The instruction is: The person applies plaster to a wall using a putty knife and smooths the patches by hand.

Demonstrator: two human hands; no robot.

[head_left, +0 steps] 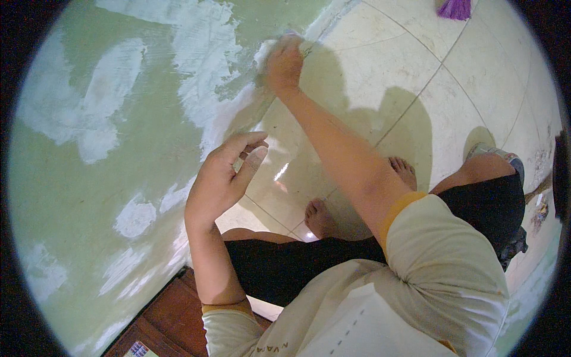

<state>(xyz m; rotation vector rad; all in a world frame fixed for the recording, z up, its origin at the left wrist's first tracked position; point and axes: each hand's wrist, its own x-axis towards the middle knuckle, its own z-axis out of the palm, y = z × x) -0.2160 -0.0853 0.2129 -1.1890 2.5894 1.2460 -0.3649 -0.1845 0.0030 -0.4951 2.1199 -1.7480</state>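
Note:
My left hand [223, 172] hangs in front of the wall, its fingers loosely bent and the thumb apart from them. Nothing shows between them, and whitish dust covers the fingertips. My right arm stretches forward, and my right hand [285, 65] is closed low against the wall, near where it meets the floor. What it holds, if anything, is hidden and a little blurred. The green wall [160, 113] carries several rough white patches of filler [205, 77], some of them beside my right hand.
Cream floor tiles [380, 65] lie to the right, with my bare feet [318, 217] on them. A purple brush end [455, 9] shows at the far edge. Brown wooden furniture [172, 309] stands at the lower left. Another foot in a sandal [493, 152] is at the right.

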